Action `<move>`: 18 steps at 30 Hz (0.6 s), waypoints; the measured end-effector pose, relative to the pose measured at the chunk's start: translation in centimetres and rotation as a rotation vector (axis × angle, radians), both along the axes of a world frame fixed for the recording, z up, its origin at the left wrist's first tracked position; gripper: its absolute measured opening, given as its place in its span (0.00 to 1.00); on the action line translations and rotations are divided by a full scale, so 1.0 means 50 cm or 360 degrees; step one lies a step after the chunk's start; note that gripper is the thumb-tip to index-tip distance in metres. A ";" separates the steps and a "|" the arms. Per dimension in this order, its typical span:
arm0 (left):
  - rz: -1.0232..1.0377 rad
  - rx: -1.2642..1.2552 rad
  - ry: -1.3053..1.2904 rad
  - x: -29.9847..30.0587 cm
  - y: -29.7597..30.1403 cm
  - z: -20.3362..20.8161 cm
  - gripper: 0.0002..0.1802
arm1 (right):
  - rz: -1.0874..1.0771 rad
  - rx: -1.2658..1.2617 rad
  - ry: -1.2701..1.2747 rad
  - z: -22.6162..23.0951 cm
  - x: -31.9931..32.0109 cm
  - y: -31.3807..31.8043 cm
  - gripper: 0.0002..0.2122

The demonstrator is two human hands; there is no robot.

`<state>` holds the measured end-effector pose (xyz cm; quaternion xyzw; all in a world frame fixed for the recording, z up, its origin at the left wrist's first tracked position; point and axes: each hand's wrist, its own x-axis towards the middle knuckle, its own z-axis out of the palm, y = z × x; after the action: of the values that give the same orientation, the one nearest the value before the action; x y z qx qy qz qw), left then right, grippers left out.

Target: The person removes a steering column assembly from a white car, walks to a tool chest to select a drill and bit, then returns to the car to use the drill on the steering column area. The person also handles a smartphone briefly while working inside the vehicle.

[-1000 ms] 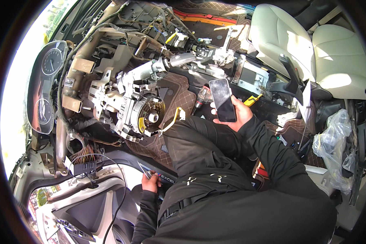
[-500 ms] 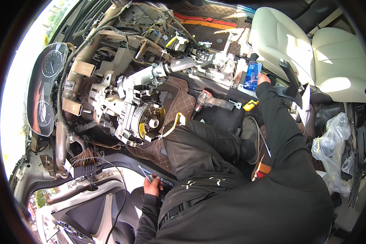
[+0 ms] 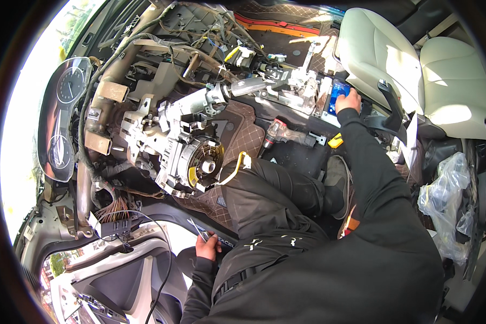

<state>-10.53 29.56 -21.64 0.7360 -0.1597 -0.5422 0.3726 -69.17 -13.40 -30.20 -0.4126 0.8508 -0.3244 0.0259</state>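
Note:
At the door sill, my left hand (image 3: 207, 248) is closed around a slim metal tool (image 3: 197, 229), whose thin shaft points up and left. Its exact kind is too small to make out. My right hand (image 3: 350, 101) reaches over a phone (image 3: 338, 93) with a lit blue screen, which lies on the centre console (image 3: 325, 102) beside the seat. The fingers touch or hover over its right part and hide some of the screen. Between my arms, the stripped steering column (image 3: 191, 108) ends in a round clock spring (image 3: 202, 162) with a yellow cable (image 3: 236, 168) hanging toward my leg.
A red and black cordless drill (image 3: 281, 134) lies near a yellow-handled item (image 3: 335, 141) on the floor. Bare wiring harnesses (image 3: 205, 46) run across the dashboard frame. An instrument cluster (image 3: 63, 119) stands at left. Pale seats (image 3: 380, 59) and a clear plastic bag (image 3: 445, 194) are at right.
My right hand has moved from the phone's right edge to over its screen, covering part of it. The left hand still holds the metal tool. The whole view has shifted slightly.

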 end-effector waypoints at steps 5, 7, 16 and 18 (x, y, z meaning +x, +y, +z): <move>-0.0087 -0.0004 0.0048 -0.008 -0.006 -0.009 0.11 | 0.1441 0.0374 0.0221 0.066 0.211 0.213 0.11; -0.0135 -0.0013 0.0061 -0.006 -0.010 -0.007 0.11 | 0.1610 0.0702 0.0479 0.061 0.269 0.258 0.15; -0.0174 0.0007 0.0145 -0.005 -0.011 0.018 0.12 | 0.1509 0.1290 0.0704 0.038 0.298 0.184 0.26; -0.0181 0.0026 0.0209 -0.009 -0.011 0.008 0.12 | 0.1318 0.1340 0.0322 0.056 0.297 0.173 0.27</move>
<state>-10.95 29.00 -21.24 0.6916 -0.1722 -0.6109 0.3447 -54.32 -4.74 -27.38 -0.6929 0.6729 0.1186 0.2304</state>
